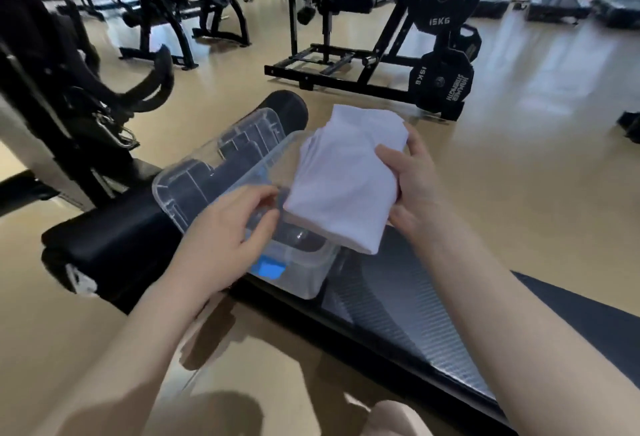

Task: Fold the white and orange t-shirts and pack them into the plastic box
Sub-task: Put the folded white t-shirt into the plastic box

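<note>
A folded white t-shirt (346, 179) hangs over the right side of a clear plastic box (304, 276). My right hand (412, 179) grips the shirt's right edge, thumb on top. My left hand (228, 228) rests at the box's near left rim with fingers curled and apart, touching the plastic. The box has a blue latch (268, 268) on its near end and sits on a black padded bench (114, 238). Its clear lid (221, 165) lies beside it on the left. No orange t-shirt is in view.
A black exercise mat (391, 318) runs along the bench to the right. Gym machines stand behind, with 15 kg weight plates (441, 81) at the back right. The tan floor (536, 145) lies open to the right.
</note>
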